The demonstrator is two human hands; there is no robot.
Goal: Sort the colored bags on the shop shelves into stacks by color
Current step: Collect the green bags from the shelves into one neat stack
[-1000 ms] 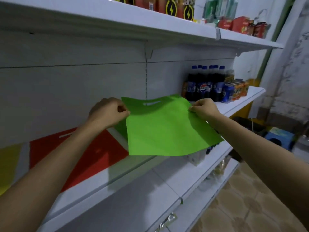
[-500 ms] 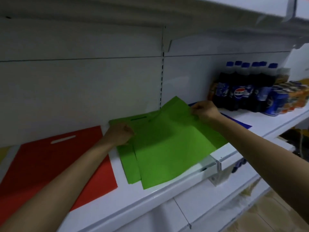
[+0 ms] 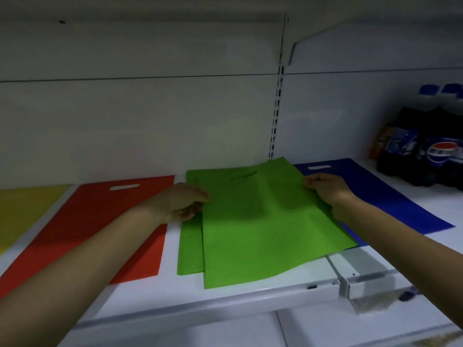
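A green bag [image 3: 260, 231] lies slightly askew on top of another green bag [image 3: 189, 249] on the white shelf [image 3: 225, 299]. My left hand [image 3: 184, 202] pinches the top bag's left edge, and my right hand [image 3: 325, 186] pinches its upper right corner. To the left lie a red bag [image 3: 100, 226] and a yellow bag [image 3: 22, 211]. A blue bag [image 3: 383, 196] lies to the right, partly under the green one and my right forearm.
Dark cola bottles [image 3: 431, 151] with blue caps stand at the right on the same shelf. The white back panel [image 3: 150, 121] rises behind the bags. A metal shelf joint and price rail [image 3: 350, 286] sit at the front edge, right of the green bags.
The green bag came down from the air onto the green bag on the shelf. Both hands lowered with it and still hold its edges. The camera moved closer and left.
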